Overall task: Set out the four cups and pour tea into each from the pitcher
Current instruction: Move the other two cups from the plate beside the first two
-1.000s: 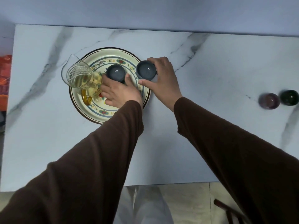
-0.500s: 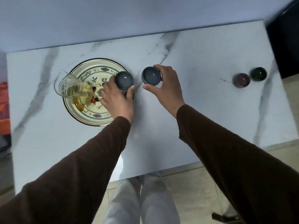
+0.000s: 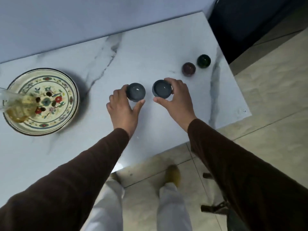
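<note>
My left hand grips a grey-blue cup over the middle of the white marble table. Right beside it, my right hand grips a second grey-blue cup. A purple cup and a dark green cup stand close together near the table's far right corner. The glass pitcher with yellow tea sits on the flowered plate at the left edge of view, partly cut off.
The table's right edge and front edge lie close to my hands, with tiled floor beyond. A dark cabinet stands at the top right. My legs and shoes show below the front edge.
Both hands have carried the two grey-blue cups off the plate and rightward to the middle of the table. The view has swung right, leaving plate and pitcher at the left edge.
</note>
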